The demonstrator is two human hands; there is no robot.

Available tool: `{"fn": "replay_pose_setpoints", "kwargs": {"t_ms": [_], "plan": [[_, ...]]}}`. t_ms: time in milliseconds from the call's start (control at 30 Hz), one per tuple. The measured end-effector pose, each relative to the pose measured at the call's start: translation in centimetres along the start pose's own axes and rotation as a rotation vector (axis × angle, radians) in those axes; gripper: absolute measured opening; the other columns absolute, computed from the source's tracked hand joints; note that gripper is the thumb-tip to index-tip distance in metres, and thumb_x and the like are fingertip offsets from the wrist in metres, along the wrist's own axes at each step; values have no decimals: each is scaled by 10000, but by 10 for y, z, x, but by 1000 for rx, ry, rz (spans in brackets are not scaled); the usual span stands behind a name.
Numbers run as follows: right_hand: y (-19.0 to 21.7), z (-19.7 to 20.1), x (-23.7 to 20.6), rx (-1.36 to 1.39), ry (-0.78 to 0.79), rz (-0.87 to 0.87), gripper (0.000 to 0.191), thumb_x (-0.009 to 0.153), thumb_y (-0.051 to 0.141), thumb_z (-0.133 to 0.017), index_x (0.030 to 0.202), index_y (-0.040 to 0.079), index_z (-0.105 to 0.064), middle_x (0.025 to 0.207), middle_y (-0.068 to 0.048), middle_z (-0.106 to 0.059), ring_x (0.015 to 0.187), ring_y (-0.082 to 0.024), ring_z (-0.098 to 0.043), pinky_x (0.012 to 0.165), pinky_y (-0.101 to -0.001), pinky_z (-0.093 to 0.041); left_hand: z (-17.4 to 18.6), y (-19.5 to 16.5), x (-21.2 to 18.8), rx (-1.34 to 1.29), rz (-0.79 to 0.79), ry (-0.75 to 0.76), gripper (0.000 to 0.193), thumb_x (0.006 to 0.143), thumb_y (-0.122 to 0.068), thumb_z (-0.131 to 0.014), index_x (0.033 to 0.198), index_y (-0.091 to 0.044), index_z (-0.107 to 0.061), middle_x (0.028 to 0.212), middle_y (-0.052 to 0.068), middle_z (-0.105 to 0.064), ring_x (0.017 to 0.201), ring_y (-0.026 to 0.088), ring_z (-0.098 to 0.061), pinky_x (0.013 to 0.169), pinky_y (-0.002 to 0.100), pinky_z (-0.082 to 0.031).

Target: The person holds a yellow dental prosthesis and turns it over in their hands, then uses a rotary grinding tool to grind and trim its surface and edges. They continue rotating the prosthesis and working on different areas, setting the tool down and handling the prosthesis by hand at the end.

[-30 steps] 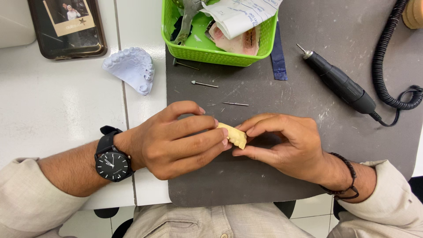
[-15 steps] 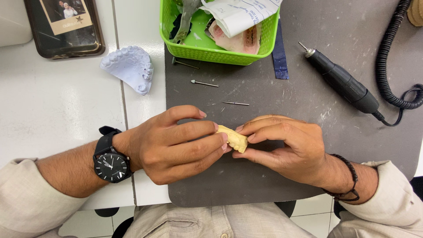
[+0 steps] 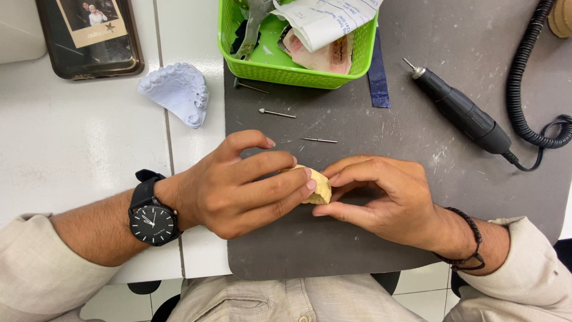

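Both my hands meet over a dark grey mat [image 3: 369,250] and pinch a small yellowish plaster cast [image 3: 320,186] between them. My left hand [image 3: 238,188], with a black watch on its wrist, covers the cast's left side with its fingers. On the right, my right hand [image 3: 387,200], a dark bead bracelet at the wrist, grips the other side with thumb and fingertips. Most of the cast is hidden by my fingers.
A white dental cast [image 3: 176,92] lies on the white table at upper left, beside a dark phone [image 3: 89,36]. A green basket [image 3: 286,68] holds papers and tools. Two burs [image 3: 277,112] [image 3: 319,141] and a black handpiece [image 3: 462,110] with coiled cord lie on the mat.
My hands and the cast stay in the same spot; fingers have shifted only slightly around the cast.
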State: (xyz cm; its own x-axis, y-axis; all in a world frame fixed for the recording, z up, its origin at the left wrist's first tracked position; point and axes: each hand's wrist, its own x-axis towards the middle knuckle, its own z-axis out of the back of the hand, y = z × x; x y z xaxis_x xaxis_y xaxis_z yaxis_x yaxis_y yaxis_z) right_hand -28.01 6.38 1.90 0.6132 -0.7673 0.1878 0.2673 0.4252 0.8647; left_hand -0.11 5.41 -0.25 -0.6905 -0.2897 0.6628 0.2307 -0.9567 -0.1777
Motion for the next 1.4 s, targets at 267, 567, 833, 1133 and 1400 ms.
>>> {"fn": "replay_pose_setpoints", "kwargs": {"t_ms": [267,567,833,1133,1400], "plan": [[-5,1,-3,75,61,-104,420,804,69,-879,1133,-9,-631,1138,-162,-733,1005,-191,-776,813,-285,-645,-5,4,2,-44,60,-6,258,1006,-119,-760,1239,-13,-727,1220,89,-704,1067,214,-682,948,394,-485],[-20,7,-4,594,81,-435,329,947,-73,-682,1230,-57,-514,1141,-217,-711,1038,-261,-761,866,-366,-682,-8,10,6,-154,286,-71,343,932,-218,-897,1157,-29,-720,1127,78,-700,994,207,-680,902,381,-510],[-19,8,-3,602,54,-400,307,959,-68,-675,1221,-51,-516,1189,-211,-690,1089,-265,-755,884,-365,-688,-7,10,6,-150,281,-66,298,928,-190,-893,1138,-48,-735,1113,64,-708,980,199,-681,889,376,-507],[-19,5,0,485,83,-382,360,907,-70,-723,1208,-41,-527,1259,-212,-674,1182,-287,-729,950,-378,-619,-8,9,6,-165,189,-58,296,956,-156,-878,1161,-14,-718,1160,89,-691,1040,225,-681,902,383,-506],[-21,5,-1,378,60,-292,346,910,-85,-724,1197,-50,-533,1242,-217,-685,1203,-298,-723,986,-381,-600,-7,11,5,-198,230,-30,372,905,-158,-856,1216,-16,-709,1181,95,-670,1037,232,-663,895,390,-501]]}}
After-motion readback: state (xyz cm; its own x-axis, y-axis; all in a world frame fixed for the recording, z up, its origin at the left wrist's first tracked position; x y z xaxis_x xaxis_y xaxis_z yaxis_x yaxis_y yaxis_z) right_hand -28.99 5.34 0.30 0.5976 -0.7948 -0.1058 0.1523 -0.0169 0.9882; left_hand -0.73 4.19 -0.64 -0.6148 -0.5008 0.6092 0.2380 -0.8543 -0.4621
